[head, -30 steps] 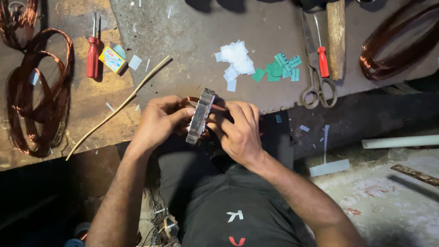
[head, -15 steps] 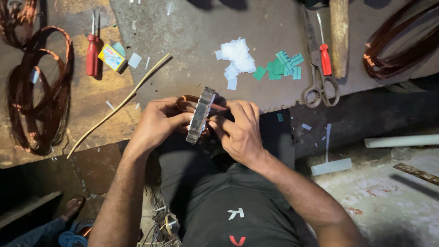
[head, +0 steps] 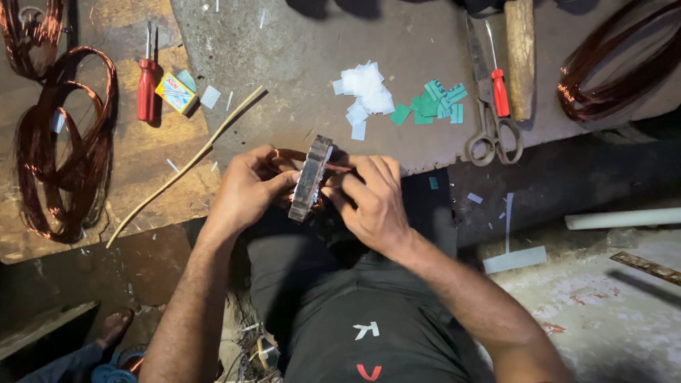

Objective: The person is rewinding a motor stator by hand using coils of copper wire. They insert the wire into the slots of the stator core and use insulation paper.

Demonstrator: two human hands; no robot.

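My left hand (head: pixel 245 190) and my right hand (head: pixel 369 198) both grip a grey laminated metal stator core (head: pixel 311 177), held on edge over my lap at the bench's front edge. Copper winding wire (head: pixel 287 156) loops out of the core on the left side, under my left fingers. My right fingers press on the core's right face, and a thin strand of copper runs across them. What lies inside the core's slots is hidden by my fingers.
On the bench lie copper wire coils at the left (head: pixel 64 149) and far right (head: pixel 617 71), a red screwdriver (head: pixel 147 85), a small yellow box (head: pixel 174 92), a thin stick (head: pixel 188 163), white (head: pixel 365 89) and green paper slips (head: pixel 436 105), scissors (head: pixel 489 120), a second red screwdriver (head: pixel 499 85), a wooden handle (head: pixel 520 57).
Both hands stay on the core with only slight finger movement. The view has shifted a little; a foot in a sandal has come into view at the lower left.
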